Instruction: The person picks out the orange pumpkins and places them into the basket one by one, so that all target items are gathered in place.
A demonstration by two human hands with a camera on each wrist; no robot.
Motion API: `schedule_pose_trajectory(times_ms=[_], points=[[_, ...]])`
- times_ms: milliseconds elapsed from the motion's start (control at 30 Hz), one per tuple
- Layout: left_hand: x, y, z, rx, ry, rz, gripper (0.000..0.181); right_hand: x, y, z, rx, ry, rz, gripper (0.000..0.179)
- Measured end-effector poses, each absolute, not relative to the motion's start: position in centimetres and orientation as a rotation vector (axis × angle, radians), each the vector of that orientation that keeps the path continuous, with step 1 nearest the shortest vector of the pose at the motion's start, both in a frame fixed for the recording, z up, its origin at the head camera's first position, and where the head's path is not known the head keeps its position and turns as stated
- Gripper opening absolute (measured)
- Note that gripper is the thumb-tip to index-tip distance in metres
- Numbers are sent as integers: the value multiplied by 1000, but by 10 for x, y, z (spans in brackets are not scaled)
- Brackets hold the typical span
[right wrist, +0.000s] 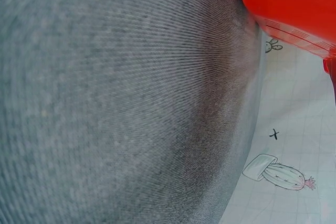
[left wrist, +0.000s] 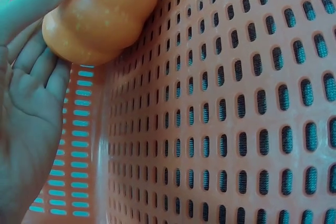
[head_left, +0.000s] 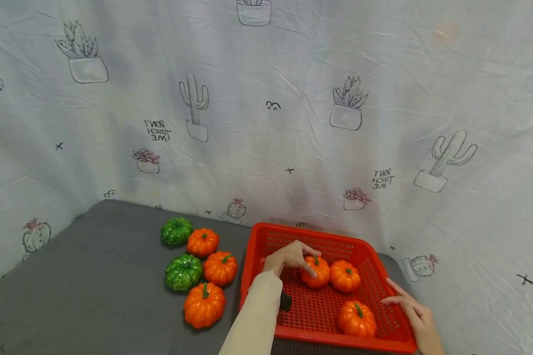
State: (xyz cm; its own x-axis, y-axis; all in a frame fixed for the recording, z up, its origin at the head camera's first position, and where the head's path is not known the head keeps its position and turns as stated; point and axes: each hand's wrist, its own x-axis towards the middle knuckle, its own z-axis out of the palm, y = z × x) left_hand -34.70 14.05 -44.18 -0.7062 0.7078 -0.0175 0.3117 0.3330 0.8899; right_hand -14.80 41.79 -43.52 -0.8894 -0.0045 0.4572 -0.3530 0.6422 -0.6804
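A red perforated basket (head_left: pixel 310 231) stands on the grey table (head_left: pixel 93 276). My left hand (head_left: pixel 308 261) reaches into it and grips an orange pumpkin (head_left: pixel 320 275) at the basket's back, thumb in front and fingers over its top. In the left wrist view the pumpkin (left wrist: pixel 105 14) lies against my fingers (left wrist: pixel 31 77), close to the basket wall (left wrist: pixel 236 103). Two more orange pumpkins (head_left: pixel 345 276) (head_left: pixel 357 319) sit inside. My right hand (head_left: pixel 401 298) rests with straight fingers on the basket's right rim; the right wrist view shows only the basket's outer corner (right wrist: pixel 294 9).
Left of the basket, two green pumpkins (head_left: pixel 176 231) (head_left: pixel 183 271) and three orange ones (head_left: pixel 202 242) (head_left: pixel 220 268) (head_left: pixel 204 304) lie in a cluster. A cactus-print cloth (head_left: pixel 266 123) hangs behind and to the right. Bare grey tabletop (right wrist: pixel 105 103) stretches to the left.
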Motion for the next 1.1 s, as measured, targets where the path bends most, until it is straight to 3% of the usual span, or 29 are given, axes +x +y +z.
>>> schedule_pose_trajectory(times_ms=[1100], points=[[-354, 137, -434, 929, 2158, 1356, 45, -146, 414, -432, 323, -2408, 1169, 38]])
